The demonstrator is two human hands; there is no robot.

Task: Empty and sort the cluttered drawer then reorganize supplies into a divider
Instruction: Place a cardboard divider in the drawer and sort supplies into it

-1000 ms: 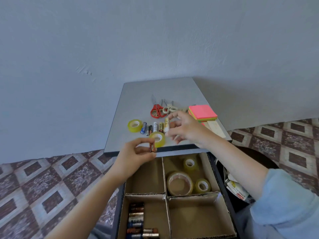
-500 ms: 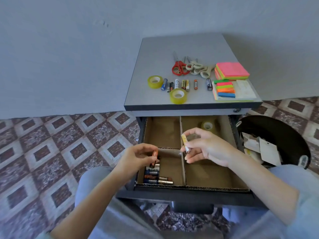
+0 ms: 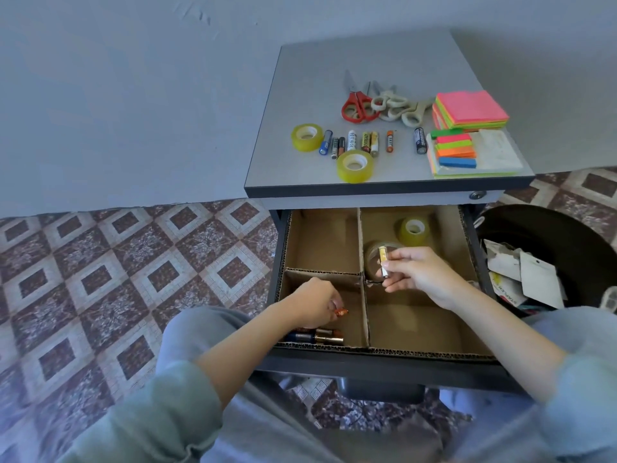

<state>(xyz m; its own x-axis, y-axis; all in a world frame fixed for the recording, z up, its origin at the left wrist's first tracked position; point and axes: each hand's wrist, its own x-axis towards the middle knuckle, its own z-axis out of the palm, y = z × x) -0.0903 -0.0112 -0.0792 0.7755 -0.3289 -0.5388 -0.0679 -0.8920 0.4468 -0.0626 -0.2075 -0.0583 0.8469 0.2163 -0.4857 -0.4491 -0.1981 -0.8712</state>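
Observation:
The open drawer holds a cardboard divider (image 3: 364, 309) with four compartments. My left hand (image 3: 315, 305) is down in the front left compartment and pinches an orange battery (image 3: 341, 312) just above several batteries (image 3: 317, 336) lying there. My right hand (image 3: 417, 274) hovers over the divider's middle and pinches a yellow-and-white battery (image 3: 383, 262) upright. The back right compartment holds a yellow tape roll (image 3: 414, 230) and a larger brown tape roll (image 3: 374, 259), partly hidden by my right hand. More batteries (image 3: 354, 142) lie in a row on the grey cabinet top (image 3: 367, 58).
On the cabinet top lie two yellow tape rolls (image 3: 354, 165), red scissors (image 3: 356, 103), cream scissors (image 3: 397, 106), a sticky note stack (image 3: 469, 110) and coloured page flags (image 3: 455, 148). A dark bin (image 3: 551, 238) with paper scraps stands to the right. Patterned floor tiles lie to the left.
My view tilted down from the cabinet top to the drawer. Both hands carried their batteries down; the left one sank into the front left compartment, the right stayed over the divider's middle.

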